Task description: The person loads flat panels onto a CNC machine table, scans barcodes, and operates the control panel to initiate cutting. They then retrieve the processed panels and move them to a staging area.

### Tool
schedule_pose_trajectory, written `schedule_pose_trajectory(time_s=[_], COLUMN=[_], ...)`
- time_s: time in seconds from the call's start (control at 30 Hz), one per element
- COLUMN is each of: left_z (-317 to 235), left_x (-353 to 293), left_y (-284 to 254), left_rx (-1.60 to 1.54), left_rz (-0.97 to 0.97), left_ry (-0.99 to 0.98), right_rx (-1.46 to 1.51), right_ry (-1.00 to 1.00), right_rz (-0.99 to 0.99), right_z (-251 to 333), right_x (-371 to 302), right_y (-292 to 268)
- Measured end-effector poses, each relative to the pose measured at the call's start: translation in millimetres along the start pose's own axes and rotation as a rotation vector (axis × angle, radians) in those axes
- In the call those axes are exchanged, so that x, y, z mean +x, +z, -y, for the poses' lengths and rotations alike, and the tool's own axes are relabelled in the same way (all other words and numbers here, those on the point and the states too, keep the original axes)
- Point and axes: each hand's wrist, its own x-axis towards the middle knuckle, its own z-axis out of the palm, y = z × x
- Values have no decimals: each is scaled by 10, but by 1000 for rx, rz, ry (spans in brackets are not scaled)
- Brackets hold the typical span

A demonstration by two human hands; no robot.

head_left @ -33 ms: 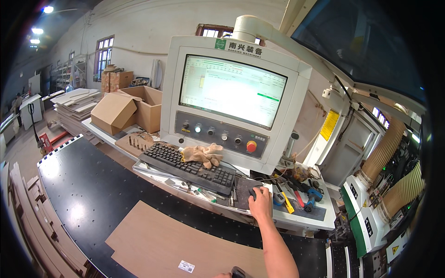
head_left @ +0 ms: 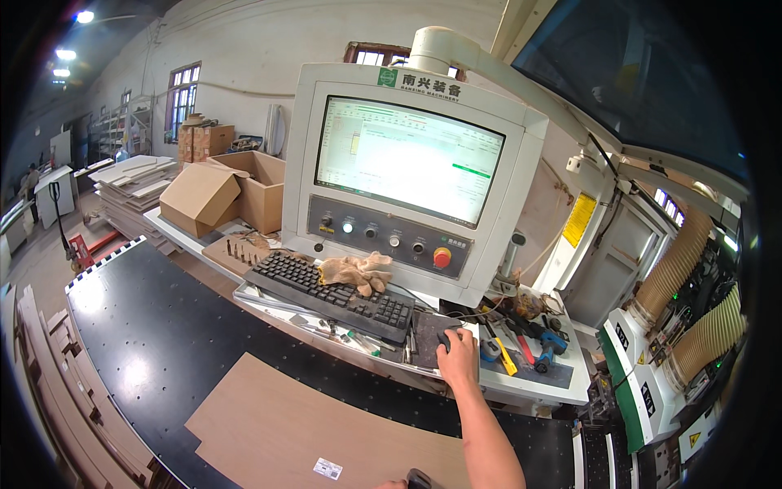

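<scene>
Working from the head view, the only one: right hand (head_left: pixel 460 357) is closed over a black mouse (head_left: pixel 443 341), palm down, fingers draped forward, most of the mouse hidden under them. Mouse sits on the right part of a dark pad (head_left: pixel 425 335), just right of the keyboard (head_left: pixel 326 295) and below the screen (head_left: pixel 407 159). Tools (head_left: pixel 529 341) lie to its right, on the same stand.

Handling, my judgement: light, stiff hard shell, probably smooth, should slide easily on the pad; not very fragile, though a drop could harm it. Best hold is from above, palm over the back, thumb and outer fingers on the two sides, as the hand seems to have it. Long axis looks to run away from the person, leaning a bit left; front end seems to point toward the screen. Exact heading hard to tell under the fingers.

Left hand (head_left: pixel 393 486): just a sliver at the lower edge, beside a black object (head_left: pixel 419 479) over the brown board (head_left: pixel 309 411). Can't tell if it grips it. Object is cut off; rounded end points up and slightly left, long axis likely the same. Looks like rigid plastic, probably light; lower part, out of frame, may be the holding place.
</scene>
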Motion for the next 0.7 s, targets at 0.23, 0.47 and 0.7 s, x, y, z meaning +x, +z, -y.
schedule_pose_trajectory(time_s=[0.23,0.47,0.7], left_z=[-37,20,58], left_x=[-16,14,16], left_y=[-46,55,103], left_rx=[-6,39,41], left_rz=[5,-13,-28], left_ry=[10,5,7], right_rx=[16,14,7], right_ry=[-21,1,-16], right_rz=[-20,1,-15], right_z=[2,-8,-36], right_x=[-5,3,10], right_y=[0,15,46])
